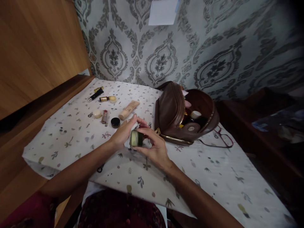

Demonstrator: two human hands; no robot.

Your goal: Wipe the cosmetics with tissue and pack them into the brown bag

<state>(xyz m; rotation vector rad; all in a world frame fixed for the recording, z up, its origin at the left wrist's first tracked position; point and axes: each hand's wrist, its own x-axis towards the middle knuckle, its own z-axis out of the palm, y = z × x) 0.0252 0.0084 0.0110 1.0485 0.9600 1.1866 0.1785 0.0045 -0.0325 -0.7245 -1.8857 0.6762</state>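
Note:
In the head view, my right hand (155, 147) pinches a small cosmetic jar (135, 138) with a pale yellow-green body and a dark green end, tilted on its side above the table. My left hand (122, 133) is closed around a white wipe or tissue (127, 142), which lies against the jar's left side. Part of the wipe is hidden by the fingers and the jar. Just beyond my left hand are a round black-lidded pot (115, 122) and a beige squeeze tube (129, 110).
An open brown leather bag (169, 110) with bottles inside stands right of my hands. Eyeglasses (225, 141) lie beside it. Further left are a small cream jar (97, 114), a lipstick-like tube (104, 117), a gold-and-black bottle (104, 99) and a black tube (96, 94).

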